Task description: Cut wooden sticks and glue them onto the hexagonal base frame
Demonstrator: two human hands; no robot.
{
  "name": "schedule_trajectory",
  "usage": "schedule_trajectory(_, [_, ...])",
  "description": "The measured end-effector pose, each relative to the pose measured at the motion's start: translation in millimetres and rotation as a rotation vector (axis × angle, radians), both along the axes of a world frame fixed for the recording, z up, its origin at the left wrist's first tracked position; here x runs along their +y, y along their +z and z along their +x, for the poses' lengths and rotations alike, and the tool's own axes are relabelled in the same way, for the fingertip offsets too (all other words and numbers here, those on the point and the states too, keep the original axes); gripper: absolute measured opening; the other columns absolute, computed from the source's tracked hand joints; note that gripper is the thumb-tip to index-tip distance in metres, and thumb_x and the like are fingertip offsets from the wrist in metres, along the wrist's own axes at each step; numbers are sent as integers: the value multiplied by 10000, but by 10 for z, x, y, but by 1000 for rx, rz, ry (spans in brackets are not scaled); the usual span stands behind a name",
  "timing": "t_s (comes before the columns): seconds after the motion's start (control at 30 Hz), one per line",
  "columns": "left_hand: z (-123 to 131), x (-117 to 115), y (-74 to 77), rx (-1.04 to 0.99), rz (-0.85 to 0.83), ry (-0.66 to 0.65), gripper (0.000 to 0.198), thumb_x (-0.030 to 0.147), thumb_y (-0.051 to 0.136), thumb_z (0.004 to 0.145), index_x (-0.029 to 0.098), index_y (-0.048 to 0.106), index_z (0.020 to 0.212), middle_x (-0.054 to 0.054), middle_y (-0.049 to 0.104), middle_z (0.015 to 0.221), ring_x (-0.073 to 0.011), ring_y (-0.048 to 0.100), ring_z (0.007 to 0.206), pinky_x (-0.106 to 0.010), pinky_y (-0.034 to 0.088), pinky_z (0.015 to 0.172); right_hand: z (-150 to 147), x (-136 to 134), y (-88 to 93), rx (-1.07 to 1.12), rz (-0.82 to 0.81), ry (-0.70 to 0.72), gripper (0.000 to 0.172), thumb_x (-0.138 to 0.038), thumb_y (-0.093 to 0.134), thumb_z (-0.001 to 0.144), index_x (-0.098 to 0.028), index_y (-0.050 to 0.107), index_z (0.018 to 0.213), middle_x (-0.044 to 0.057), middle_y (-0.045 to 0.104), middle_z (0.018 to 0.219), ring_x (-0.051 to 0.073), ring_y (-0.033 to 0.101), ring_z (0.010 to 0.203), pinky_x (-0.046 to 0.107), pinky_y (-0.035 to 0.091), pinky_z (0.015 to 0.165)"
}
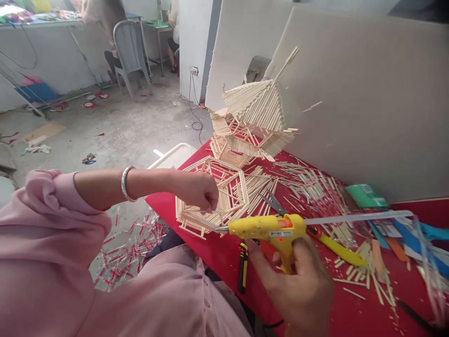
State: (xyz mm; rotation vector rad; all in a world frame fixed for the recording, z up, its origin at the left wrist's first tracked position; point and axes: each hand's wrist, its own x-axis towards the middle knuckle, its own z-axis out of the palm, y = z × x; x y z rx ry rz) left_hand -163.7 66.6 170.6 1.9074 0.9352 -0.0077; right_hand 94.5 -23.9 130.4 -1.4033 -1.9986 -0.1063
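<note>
My right hand [298, 285] is wrapped round the grip of a yellow hot glue gun [266, 226], a long clear glue stick [358, 217] trailing from its back. The metal nozzle points left, at the near edge of a many-sided frame of thin wooden sticks [242, 187]. Above that frame my left hand [203, 191] is closed, fingers curled downward; whatever the fingertips grip is hidden. Behind it stands a model building of sticks with a slatted, pointed roof [259, 105].
Loose wooden sticks [308, 185] litter the red table [256, 304]. Near the glue gun lie a yellow-and-black handled tool [242, 267], grey blades [272, 202] and a curved yellow handle [342, 251]. A green packet [366, 195] lies at right. People sit by a grey chair [129, 47] beyond.
</note>
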Motion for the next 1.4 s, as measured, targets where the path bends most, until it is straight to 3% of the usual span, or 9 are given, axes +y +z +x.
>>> schedule_trajectory(0.17, [-176,26,78,-97,-125,178,104,192,611,732,148,698,768,16,656,638,-43,457,428,-205,348,441,-326,12,-32,-67,85,37,280,-452,649,852,-190,553,857,-7,520,700,137,517,590,257,392,535])
schedule_trajectory(0.43, [-313,25,113,-169,-156,297,71,178,654,705,163,675,771,36,653,608,-36,450,426,-192,339,426,-581,51,-103,-178,145,40,238,-339,553,906,-134,591,1021,74,623,855,175,598,717,263,399,530])
schedule_trajectory(0.8, [-303,30,94,-194,-180,253,56,172,645,695,150,665,742,39,649,595,-25,449,422,-179,328,422,-586,42,-124,-235,114,52,263,-315,486,931,-117,594,1067,96,632,899,198,617,756,271,410,538])
schedule_trajectory(1.4, [-170,28,53,-29,-107,162,136,179,620,722,158,730,799,4,686,658,-53,477,447,-204,355,447,-463,-5,-137,-183,90,66,204,-309,523,923,-145,563,1037,72,619,898,178,609,748,256,421,572])
